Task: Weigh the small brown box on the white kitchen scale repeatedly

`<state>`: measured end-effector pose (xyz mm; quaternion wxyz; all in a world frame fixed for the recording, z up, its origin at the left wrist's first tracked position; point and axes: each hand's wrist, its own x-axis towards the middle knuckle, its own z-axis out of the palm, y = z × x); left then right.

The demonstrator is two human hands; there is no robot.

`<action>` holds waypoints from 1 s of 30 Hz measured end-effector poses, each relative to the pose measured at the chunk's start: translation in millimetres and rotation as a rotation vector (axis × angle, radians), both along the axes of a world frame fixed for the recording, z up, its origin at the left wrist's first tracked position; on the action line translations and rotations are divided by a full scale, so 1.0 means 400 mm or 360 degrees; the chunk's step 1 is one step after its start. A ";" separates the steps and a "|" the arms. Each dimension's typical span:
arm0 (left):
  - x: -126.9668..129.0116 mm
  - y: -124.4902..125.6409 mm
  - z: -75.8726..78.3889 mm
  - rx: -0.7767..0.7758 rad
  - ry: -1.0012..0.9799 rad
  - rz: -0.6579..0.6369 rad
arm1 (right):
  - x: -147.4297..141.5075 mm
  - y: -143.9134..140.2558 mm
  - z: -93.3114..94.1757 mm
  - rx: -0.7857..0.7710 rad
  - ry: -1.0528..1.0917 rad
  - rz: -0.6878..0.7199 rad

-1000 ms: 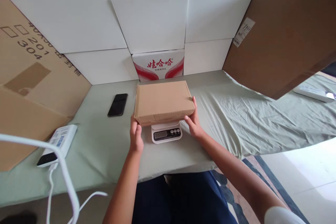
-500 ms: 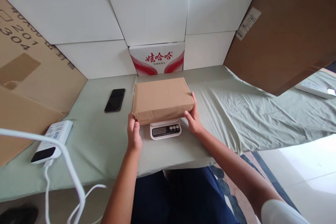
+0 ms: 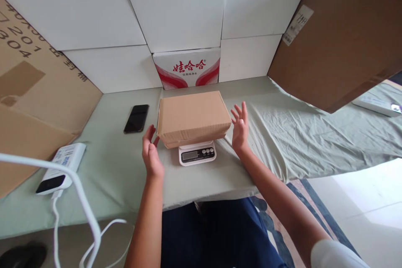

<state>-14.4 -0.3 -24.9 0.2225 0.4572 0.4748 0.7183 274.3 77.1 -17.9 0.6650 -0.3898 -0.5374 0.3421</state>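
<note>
A closed brown cardboard box (image 3: 194, 115) rests on a small white digital scale (image 3: 197, 153), covering its weighing surface. Only the scale's front panel shows, with a grey display and several round buttons; no reading can be made out. My left hand (image 3: 152, 153) is just off the box's left front corner, fingers apart and holding nothing. To the right of the box, my right hand (image 3: 240, 127) is raised with its fingers spread, also holding nothing.
A black phone (image 3: 136, 118) lies left of the box. Farther left is a white power strip (image 3: 61, 168) with a white cable (image 3: 83, 199). White boxes (image 3: 176, 12) stand behind, one with red print (image 3: 188, 69). Large cardboard panels (image 3: 329, 37) flank the green cloth (image 3: 266, 134).
Both hands have let go of the box and moved outward, left and right. The box stays on the scale. The view has shifted slightly.
</note>
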 end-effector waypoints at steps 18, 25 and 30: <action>0.004 -0.004 0.007 -0.0023 0.0074 -0.0101 | -0.022 -0.017 0.005 0.0006 0.0120 0.0282; 0.012 -0.011 0.002 -0.0034 0.0084 -0.0144 | -0.031 -0.044 0.016 0.0059 -0.0143 0.0378; 0.015 -0.004 0.018 -0.0005 0.0142 -0.0163 | -0.044 -0.056 0.056 0.0067 -0.0263 0.0316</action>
